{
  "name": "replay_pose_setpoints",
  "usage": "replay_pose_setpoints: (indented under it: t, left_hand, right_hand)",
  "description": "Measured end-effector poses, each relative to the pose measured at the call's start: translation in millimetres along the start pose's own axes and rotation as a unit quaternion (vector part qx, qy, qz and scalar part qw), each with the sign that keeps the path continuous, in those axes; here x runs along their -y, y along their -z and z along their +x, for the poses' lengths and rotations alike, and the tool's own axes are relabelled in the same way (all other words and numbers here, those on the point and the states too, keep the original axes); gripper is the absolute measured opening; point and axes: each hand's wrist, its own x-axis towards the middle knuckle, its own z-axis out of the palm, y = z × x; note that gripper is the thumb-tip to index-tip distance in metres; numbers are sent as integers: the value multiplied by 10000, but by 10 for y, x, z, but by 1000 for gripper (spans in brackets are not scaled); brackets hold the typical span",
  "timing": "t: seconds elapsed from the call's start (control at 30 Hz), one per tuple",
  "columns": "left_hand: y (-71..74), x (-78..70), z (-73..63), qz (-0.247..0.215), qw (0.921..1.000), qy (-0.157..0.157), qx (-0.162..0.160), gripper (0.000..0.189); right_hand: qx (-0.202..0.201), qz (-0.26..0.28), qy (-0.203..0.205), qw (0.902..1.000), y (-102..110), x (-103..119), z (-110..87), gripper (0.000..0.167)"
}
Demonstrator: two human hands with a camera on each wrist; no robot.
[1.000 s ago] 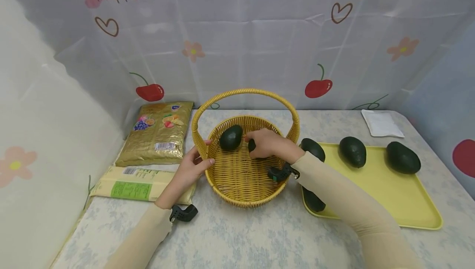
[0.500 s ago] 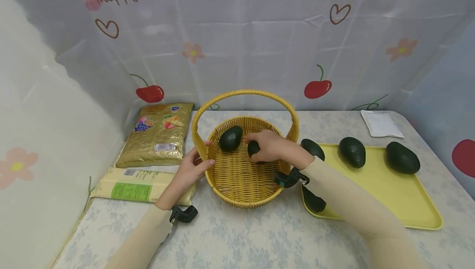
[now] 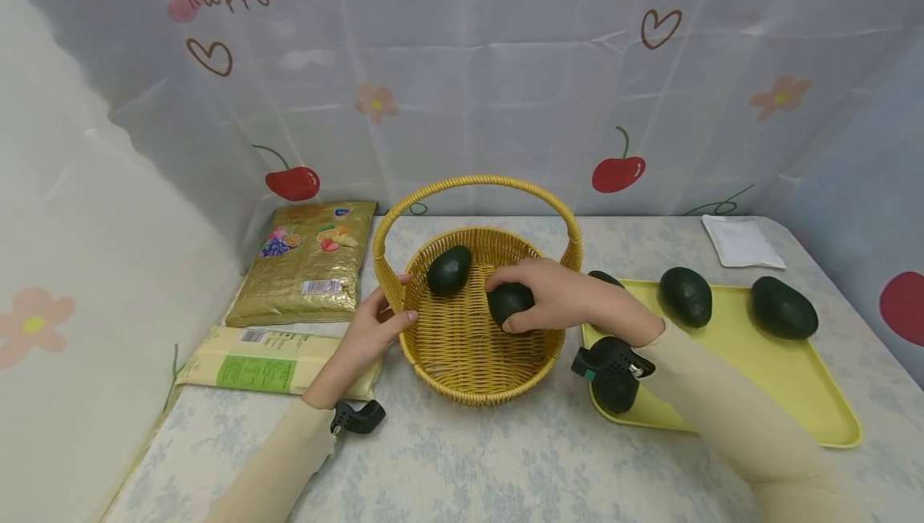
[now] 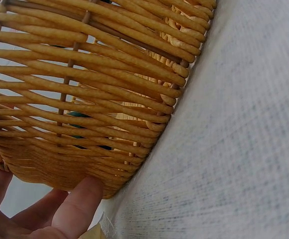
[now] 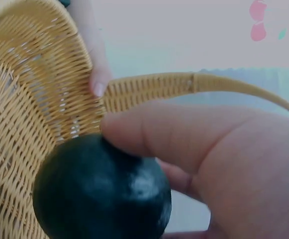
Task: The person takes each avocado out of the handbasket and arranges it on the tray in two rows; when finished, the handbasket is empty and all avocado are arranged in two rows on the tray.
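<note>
A round yellow wicker basket (image 3: 469, 379) with a tall arched handle stands at the middle of the table. My left hand (image 3: 371, 334) grips its left side at the foot of the handle, thumb over the rim; the left wrist view shows fingers (image 4: 79, 209) against the outer weave. In my right hand (image 3: 552, 294) is a dark green avocado (image 3: 510, 305), pinched between thumb and fingers over the basket's right half. The right wrist view has that avocado (image 5: 104, 189) up close, the thumb on top. Another avocado (image 3: 449, 270) lies at the basket's back left.
To the right, a yellow tray (image 3: 751, 379) bears several avocados, such as one (image 3: 686, 297) at its back edge; my right forearm crosses its left side. A gold fruit-print bag (image 3: 306, 266) and a pale yellow packet (image 3: 270, 358) lie left. At back right sits a white packet (image 3: 742, 241).
My right hand has moved right and slightly toward me with the avocado, which now shows more. The left hand and the basket have stayed in place.
</note>
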Motion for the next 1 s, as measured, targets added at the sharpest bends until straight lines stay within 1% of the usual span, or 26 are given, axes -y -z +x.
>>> replay_pose_setpoints:
  t: [0.2,0.27,0.37,0.5,0.6,0.73,0.83,0.93,1.0]
  left_hand:
    - [5,-15,-8,-8,10000,-18,70,61]
    - [5,-22,-9,-2,10000,-17,90,61]
    - [4,-28,-13,-13,9999,6,103,61]
    - [-1,-34,-22,-50,9999,44,86,62]
    - [0,-36,-24,-78,9999,69,85,62]
    - [5,-28,-24,-98,9999,74,107,62]
    - [7,-18,-19,-75,9999,44,118,62]
    - [10,-11,-14,-78,9999,10,132,62]
    - [10,-6,-12,-105,9998,-4,145,62]
  right_hand:
    - [-57,453,333,9984,77,-23,-264,50]
    - [-44,553,377,9977,97,-36,-350,50]
    - [-52,596,386,9975,120,-68,-481,50]
    - [-198,497,368,9979,136,-108,-647,49]
    - [-254,543,291,9978,146,-130,-778,48]
    - [-329,790,124,9963,150,-182,-965,48]
    - [-536,915,-50,9944,134,-258,-1090,49]
    - [-786,913,-241,9924,118,-344,-1199,49]
    - [-937,866,-266,9915,109,-409,-1270,49]
